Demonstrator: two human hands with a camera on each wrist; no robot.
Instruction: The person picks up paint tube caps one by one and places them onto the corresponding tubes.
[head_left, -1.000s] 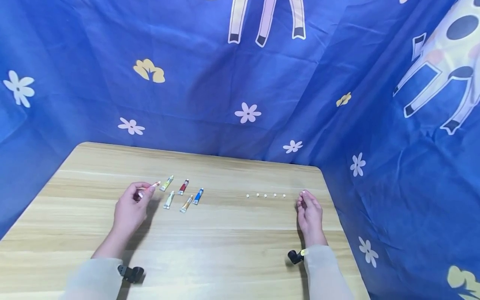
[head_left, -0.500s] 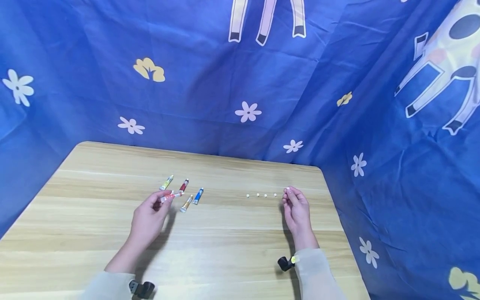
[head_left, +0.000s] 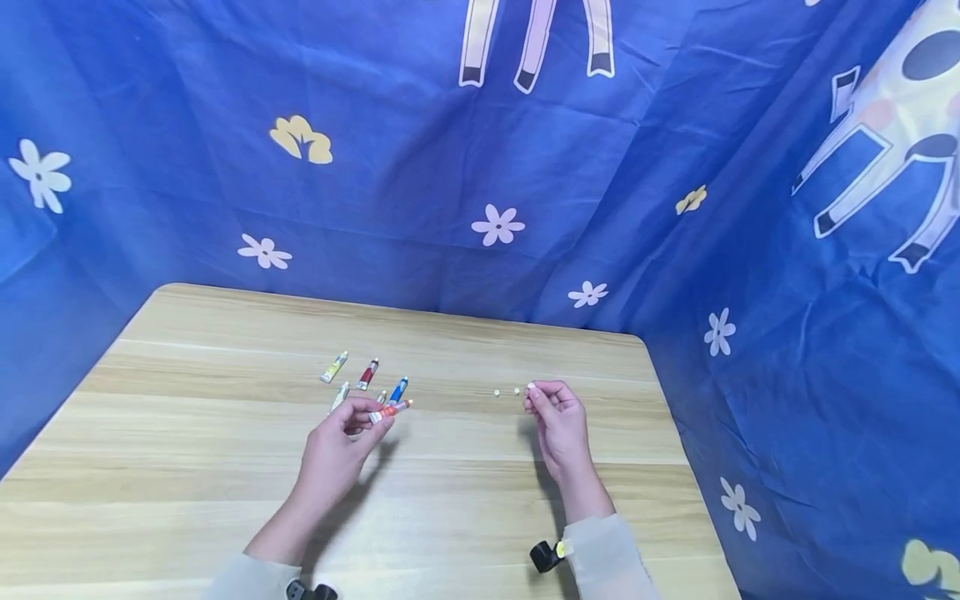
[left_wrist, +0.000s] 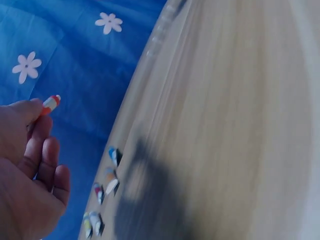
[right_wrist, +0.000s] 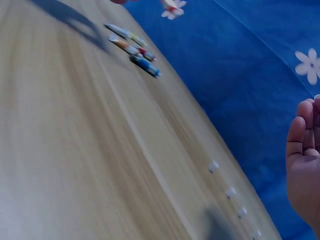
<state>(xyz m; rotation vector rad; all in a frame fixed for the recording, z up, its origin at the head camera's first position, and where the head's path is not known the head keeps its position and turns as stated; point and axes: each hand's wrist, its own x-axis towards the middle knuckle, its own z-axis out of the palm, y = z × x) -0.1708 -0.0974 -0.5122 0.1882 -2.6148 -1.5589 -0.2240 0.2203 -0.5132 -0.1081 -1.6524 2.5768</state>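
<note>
Between thumb and fingers, my left hand (head_left: 337,450) pinches an orange-red paint tube (head_left: 392,411) above the table, its tip pointing right. In the left wrist view the tube's (left_wrist: 50,104) white end sticks out past the thumb. My right hand (head_left: 562,429) pinches a small white cap (head_left: 531,386) at its fingertips. Beyond the left hand lie a yellow-green tube (head_left: 333,367), a dark red tube (head_left: 368,374), a blue tube (head_left: 399,389) and a pale tube (head_left: 341,393). An ochre tube (right_wrist: 123,45) shows in the right wrist view, mostly hidden by the left hand in the head view.
Several small white caps (right_wrist: 230,192) lie in a row on the wooden table (head_left: 450,500); the right hand covers some of them in the head view. A blue patterned curtain (head_left: 390,208) hangs behind the table and along its right side.
My left hand has carried the orange-red tube rightward, across the pale tube and in front of the ochre one. My right hand has moved left over the row of caps with its cap.
</note>
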